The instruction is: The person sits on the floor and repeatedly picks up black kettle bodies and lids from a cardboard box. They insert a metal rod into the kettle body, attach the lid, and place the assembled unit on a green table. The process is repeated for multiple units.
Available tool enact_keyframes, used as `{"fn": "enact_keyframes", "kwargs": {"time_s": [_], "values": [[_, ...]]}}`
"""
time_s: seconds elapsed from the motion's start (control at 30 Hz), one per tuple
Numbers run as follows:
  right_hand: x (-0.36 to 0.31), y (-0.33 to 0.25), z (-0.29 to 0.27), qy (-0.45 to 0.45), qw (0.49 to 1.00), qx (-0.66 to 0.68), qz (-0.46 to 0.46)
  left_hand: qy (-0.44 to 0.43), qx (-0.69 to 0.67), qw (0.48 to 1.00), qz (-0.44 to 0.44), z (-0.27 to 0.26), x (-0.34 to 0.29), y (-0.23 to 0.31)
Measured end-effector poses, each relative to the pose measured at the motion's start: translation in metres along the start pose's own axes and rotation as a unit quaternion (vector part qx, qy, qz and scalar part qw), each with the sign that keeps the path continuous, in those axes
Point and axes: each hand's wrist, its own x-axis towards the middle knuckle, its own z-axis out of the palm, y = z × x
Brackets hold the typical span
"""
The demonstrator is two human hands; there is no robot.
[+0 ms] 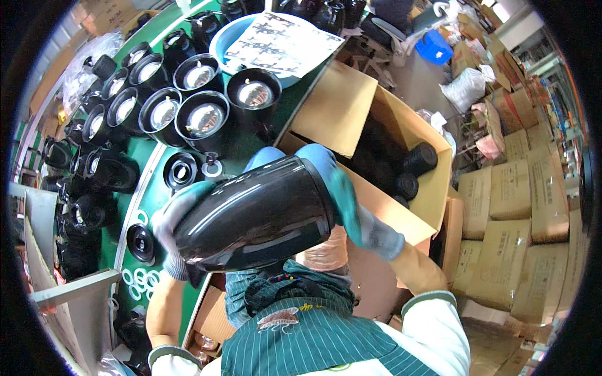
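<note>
**Glossy Black Vessel Held Between 2 Gloved Hands**

A glossy black vessel (257,213) is held crosswise in front of the body, right of the green table (147,197) — narrower end left and near, wider end right and far. For a good hold, both ends are best supported evenly, it would seem; the smooth shell could slip under uneven pressure, and the edge of the open carton (429,194) is best avoided. The narrower end is grasped by the left hand (172,216), the glove wrapped around its side. The wider end is clasped by the right hand (350,210) — wrist bent, forearm angled in from near right. Neither hand is released; exact fingertip placement cannot be told.
</note>
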Motion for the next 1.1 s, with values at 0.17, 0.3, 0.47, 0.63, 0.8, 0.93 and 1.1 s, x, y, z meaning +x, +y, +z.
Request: {"fn": "enact_keyframes", "kwargs": {"time_s": [0.17,0.3,0.47,0.63,0.8,0.93,1.1], "values": [[0.012,-0.018,0.033,0.012,0.998,0.012,-0.058,0.049,-0.269,0.937,-0.216,0.035,-0.048,-0.042],[0.017,-0.009,0.023,0.043,0.998,0.027,-0.034,-0.063,0.147,0.970,0.184,-0.007,0.031,0.025],[0.008,-0.018,0.005,-0.066,0.981,-0.161,-0.085,-0.024,-0.057,0.993,-0.104,0.013,0.010,0.007],[0.027,-0.041,0.026,-0.121,0.887,-0.311,-0.320,-0.057,-0.291,0.925,-0.239,0.047,-0.030,-0.022],[0.012,-0.045,0.044,-0.043,0.965,-0.131,-0.225,-0.035,-0.054,0.998,-0.006,0.026,-0.002,0.016],[0.003,-0.038,0.039,0.000,0.985,0.132,-0.113,-0.048,0.083,0.977,0.190,0.016,0.015,0.042],[0.018,0.009,-0.019,0.051,0.995,-0.050,-0.066,-0.005,-0.074,0.994,-0.084,0.052,-0.048,-0.012]]}}
